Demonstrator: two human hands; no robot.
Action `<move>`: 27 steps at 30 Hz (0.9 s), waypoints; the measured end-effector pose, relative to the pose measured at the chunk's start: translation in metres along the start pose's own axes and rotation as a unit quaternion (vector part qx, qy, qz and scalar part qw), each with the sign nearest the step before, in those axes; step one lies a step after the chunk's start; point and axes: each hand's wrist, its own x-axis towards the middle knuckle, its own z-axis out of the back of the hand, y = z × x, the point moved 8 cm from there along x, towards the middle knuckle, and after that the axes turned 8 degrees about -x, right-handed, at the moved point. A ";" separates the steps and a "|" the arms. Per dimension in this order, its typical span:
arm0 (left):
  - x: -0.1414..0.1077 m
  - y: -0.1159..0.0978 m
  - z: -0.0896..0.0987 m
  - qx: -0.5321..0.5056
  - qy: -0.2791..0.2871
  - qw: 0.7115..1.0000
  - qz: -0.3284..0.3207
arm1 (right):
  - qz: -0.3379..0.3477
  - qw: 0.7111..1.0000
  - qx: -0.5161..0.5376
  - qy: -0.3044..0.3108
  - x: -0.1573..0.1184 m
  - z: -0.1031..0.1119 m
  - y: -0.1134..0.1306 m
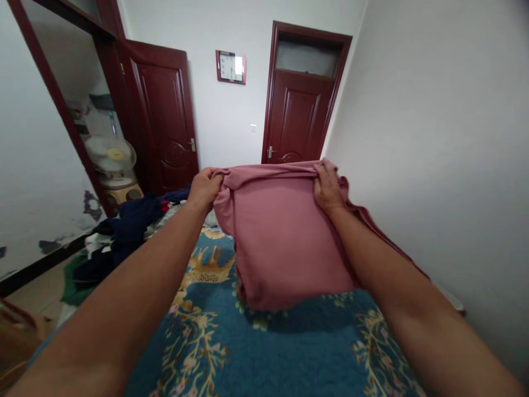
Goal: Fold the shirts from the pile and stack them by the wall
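Note:
A dusty pink garment (289, 237) hangs stretched between my two hands, its upper edge folded over and its lower part hanging just above or against the bed. My left hand (205, 188) is closed on its upper left corner, where the cloth bunches up. At the upper right corner, my right hand (328, 186) grips the folded edge, fingers curled over the fabric. A loose strip of the same cloth trails behind my right forearm. Whether the piece is a shirt or something else, I cannot tell. Under it lies a blue floral bedspread (281, 358).
On the left edge of the bed lies a heap of dark blue, white and green clothes (134, 226). Beyond the open doorway stands a white fan (109, 154). Two dark red doors (161, 105) and a wall clock (231, 66) are at the back. A bare wall (438, 138) runs along the right.

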 end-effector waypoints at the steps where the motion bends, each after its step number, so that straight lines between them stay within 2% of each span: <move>1: 0.011 0.011 0.005 0.010 -0.036 0.999 0.015 | -0.025 0.998 -0.017 0.061 -0.003 -0.028 -0.016; 3: 0.014 0.033 0.016 0.037 -0.082 0.995 0.038 | -0.095 0.983 -0.053 0.146 -0.027 -0.067 -0.048; 5: -0.003 0.054 0.025 0.097 -0.085 0.991 0.037 | -0.146 0.961 -0.091 0.216 -0.068 -0.090 -0.072; 7: -0.034 0.076 0.027 0.190 -0.047 0.980 0.034 | -0.161 0.934 -0.134 0.288 -0.119 -0.102 -0.083; 8: -0.053 0.090 0.026 0.236 -0.009 0.971 0.049 | -0.166 0.920 -0.158 0.319 -0.144 -0.104 -0.086; 11: -0.116 0.129 0.011 0.350 0.149 0.918 0.112 | -0.175 0.888 -0.206 0.373 -0.210 -0.096 -0.087; 13: -0.154 0.144 0.001 0.393 0.233 0.878 0.145 | -0.190 0.883 -0.232 0.362 -0.235 -0.079 -0.087; 14: -0.168 0.146 -0.006 0.392 0.263 0.869 0.148 | -0.203 0.881 -0.245 0.350 -0.243 -0.069 -0.088; 15: -0.179 0.144 -0.013 0.377 0.286 0.868 0.148 | -0.218 0.878 -0.256 0.339 -0.249 -0.059 -0.089; 17: -0.193 0.134 -0.030 0.313 0.309 0.887 0.142 | -0.246 0.868 -0.271 0.336 -0.255 -0.043 -0.091; 20: -0.202 0.115 -0.052 0.178 0.285 0.931 0.142 | -0.262 0.857 -0.270 0.353 -0.259 -0.031 -0.089; 22: -0.208 0.110 -0.060 0.076 0.244 0.952 0.167 | -0.266 0.867 -0.250 0.339 -0.256 -0.027 -0.087; 24: -0.218 0.117 -0.066 -0.030 0.219 0.947 0.234 | -0.288 0.889 -0.207 0.290 -0.251 -0.020 -0.091; 27: -0.236 0.135 -0.068 -0.150 0.194 0.904 0.351 | -0.379 0.905 -0.120 0.151 -0.251 -0.002 -0.114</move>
